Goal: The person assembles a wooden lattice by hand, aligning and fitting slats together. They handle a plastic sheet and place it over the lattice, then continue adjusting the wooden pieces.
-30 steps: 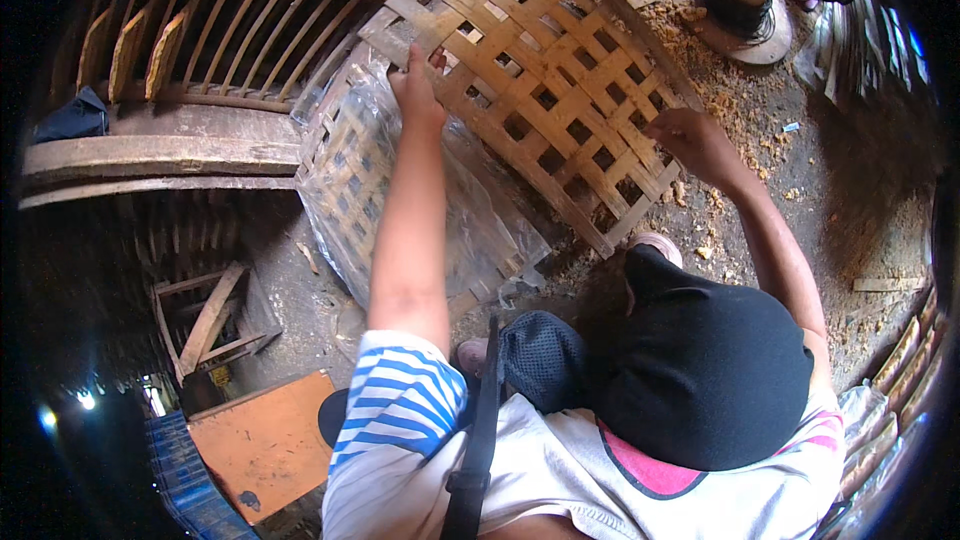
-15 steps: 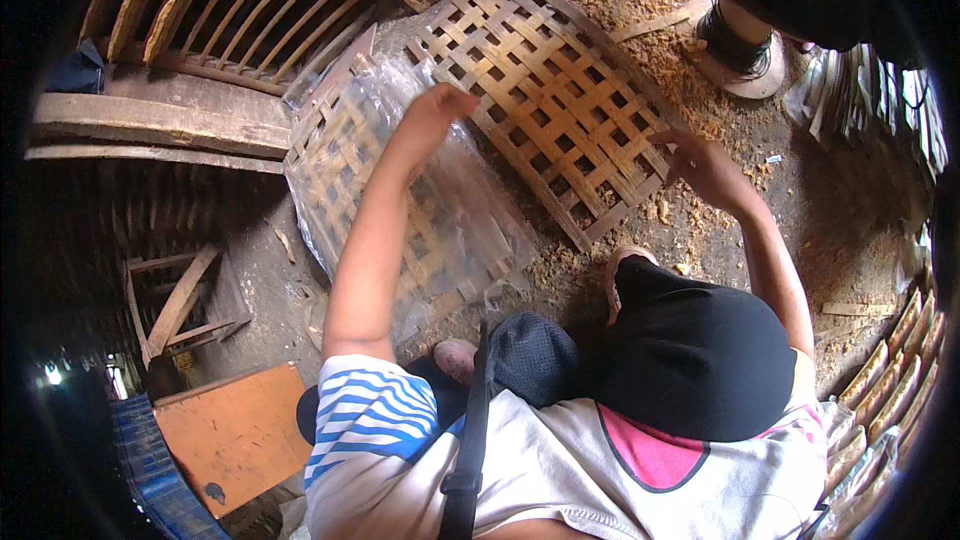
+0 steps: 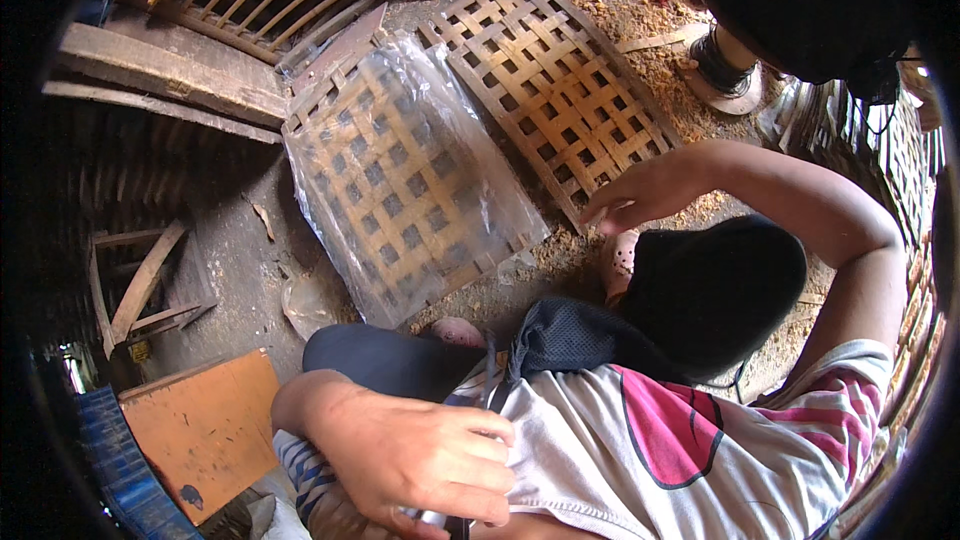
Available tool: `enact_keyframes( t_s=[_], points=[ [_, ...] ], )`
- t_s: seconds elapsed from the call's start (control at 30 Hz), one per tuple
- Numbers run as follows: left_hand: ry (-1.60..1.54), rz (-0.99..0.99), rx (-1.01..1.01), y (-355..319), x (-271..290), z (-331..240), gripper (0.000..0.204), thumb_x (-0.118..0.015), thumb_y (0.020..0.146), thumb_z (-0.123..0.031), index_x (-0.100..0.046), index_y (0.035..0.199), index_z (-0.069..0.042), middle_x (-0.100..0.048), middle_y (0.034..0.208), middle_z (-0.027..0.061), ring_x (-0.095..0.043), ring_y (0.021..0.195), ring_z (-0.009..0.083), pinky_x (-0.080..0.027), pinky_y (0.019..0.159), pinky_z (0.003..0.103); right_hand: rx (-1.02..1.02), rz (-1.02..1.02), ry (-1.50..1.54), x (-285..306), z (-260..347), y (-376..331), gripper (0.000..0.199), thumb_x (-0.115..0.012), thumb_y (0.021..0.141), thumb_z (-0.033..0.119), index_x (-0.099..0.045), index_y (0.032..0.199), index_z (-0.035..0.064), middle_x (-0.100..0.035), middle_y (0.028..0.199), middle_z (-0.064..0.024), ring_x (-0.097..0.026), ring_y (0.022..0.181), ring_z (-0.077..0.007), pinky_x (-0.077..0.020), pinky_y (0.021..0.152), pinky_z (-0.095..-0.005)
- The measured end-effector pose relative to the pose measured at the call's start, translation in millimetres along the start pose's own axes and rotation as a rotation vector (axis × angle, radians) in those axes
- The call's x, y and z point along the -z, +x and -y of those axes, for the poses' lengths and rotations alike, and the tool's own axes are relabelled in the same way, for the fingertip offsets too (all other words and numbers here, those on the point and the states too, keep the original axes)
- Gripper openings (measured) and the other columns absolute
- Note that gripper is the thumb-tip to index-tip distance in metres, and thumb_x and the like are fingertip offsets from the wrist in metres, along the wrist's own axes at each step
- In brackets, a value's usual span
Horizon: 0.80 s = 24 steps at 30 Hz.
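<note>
Left hand (image 3: pixel 415 460), nearest the camera, is closed around a thin dark tool at the chest; its exact kind cannot be told. Right hand (image 3: pixel 640 195) hovers, fingers loosely curled and holding nothing, over the near edge of the woven lattice panel (image 3: pixel 545 80) lying on the ground. A second lattice under clear plastic sheet (image 3: pixel 400 175) lies beside it. Judged step: preparing to work the lattice edge; the next move calls for steadying that edge before the tool approaches.

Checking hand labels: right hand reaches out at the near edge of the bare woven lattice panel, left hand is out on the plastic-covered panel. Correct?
Not quite. The left hand is pulled back against the person's chest, gripping something small and dark, not on the plastic-covered panel. The rest holds: the right hand reaches out at the near edge of the bare woven lattice panel. The head view shows it.
</note>
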<state>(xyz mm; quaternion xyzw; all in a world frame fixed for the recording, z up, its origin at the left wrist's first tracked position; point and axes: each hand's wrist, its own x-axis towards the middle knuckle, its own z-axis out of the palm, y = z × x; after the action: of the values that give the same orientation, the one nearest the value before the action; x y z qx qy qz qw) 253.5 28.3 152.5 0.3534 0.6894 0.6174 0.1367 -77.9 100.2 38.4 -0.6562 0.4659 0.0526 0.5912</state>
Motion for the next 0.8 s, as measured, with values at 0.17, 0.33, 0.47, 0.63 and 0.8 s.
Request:
enact_keyframes(
  t_s=[0.17, 0.33, 0.47, 0.63, 0.8],
  points=[
    [0.014, 0.112, -0.003, -26.1, -18.7, -49.2, 0.039, -0.068, 0.075, -0.015, -0.056, 0.111, -0.007, -0.053, 0.092, 0.0072, -0.049, 0.097, 0.0260, -0.042, 0.091, 0.045, -0.123, 0.143, 0.532, -45.5, 57.8, 77.7, 0.082, -0.035, 0.096, 0.069, -0.043, 0.145, 0.0036, -0.048, 0.144, -0.0180, -0.046, 0.133, -0.0308, -0.0340, 0.114, -0.0423],
    [0.035, 0.279, -0.037, -56.3, -61.9, -96.3, 0.038, -0.068, 0.077, -0.018, -0.053, 0.111, -0.010, -0.050, 0.098, 0.0067, -0.043, 0.109, 0.0282, -0.037, 0.098, 0.050, 0.051, 0.324, 0.853, -96.1, 63.6, 128.3, 0.079, -0.037, 0.098, 0.065, -0.044, 0.144, 0.0011, -0.047, 0.147, -0.0146, -0.047, 0.132, -0.0256, -0.0340, 0.113, -0.0364],
    [0.115, 0.293, -0.032, -63.6, -70.4, -121.5, 0.033, -0.067, 0.078, -0.018, -0.054, 0.107, -0.009, -0.050, 0.096, 0.0070, -0.045, 0.106, 0.0284, -0.038, 0.098, 0.050, 0.143, 0.469, 0.984, -93.7, 79.3, 141.2, 0.067, -0.039, 0.102, 0.055, -0.046, 0.142, 0.0019, -0.047, 0.147, -0.0112, -0.047, 0.131, -0.0192, -0.0355, 0.111, -0.0336],
    [0.160, 0.303, -0.042, -79.8, -83.3, -136.0, 0.026, -0.065, 0.080, -0.018, -0.056, 0.102, -0.009, -0.051, 0.094, 0.0074, -0.048, 0.103, 0.0286, -0.038, 0.098, 0.050, 0.344, 0.425, 0.717, -63.9, 102.2, 106.9, 0.056, -0.042, 0.104, 0.047, -0.049, 0.136, 0.0016, -0.052, 0.135, -0.0130, -0.047, 0.128, -0.0233, -0.0357, 0.110, -0.0381],
    [0.233, 0.323, -0.105, -94.1, -89.7, -141.0, 0.020, -0.064, 0.081, -0.018, -0.057, 0.097, -0.008, -0.052, 0.091, 0.0077, -0.050, 0.099, 0.0288, -0.039, 0.097, 0.050, 0.232, 0.325, 0.476, -48.3, 88.7, 56.4, 0.064, -0.040, 0.102, 0.056, -0.050, 0.133, 0.0008, -0.053, 0.126, -0.0156, -0.049, 0.120, -0.0245, -0.0393, 0.103, -0.0392]
  ],
)
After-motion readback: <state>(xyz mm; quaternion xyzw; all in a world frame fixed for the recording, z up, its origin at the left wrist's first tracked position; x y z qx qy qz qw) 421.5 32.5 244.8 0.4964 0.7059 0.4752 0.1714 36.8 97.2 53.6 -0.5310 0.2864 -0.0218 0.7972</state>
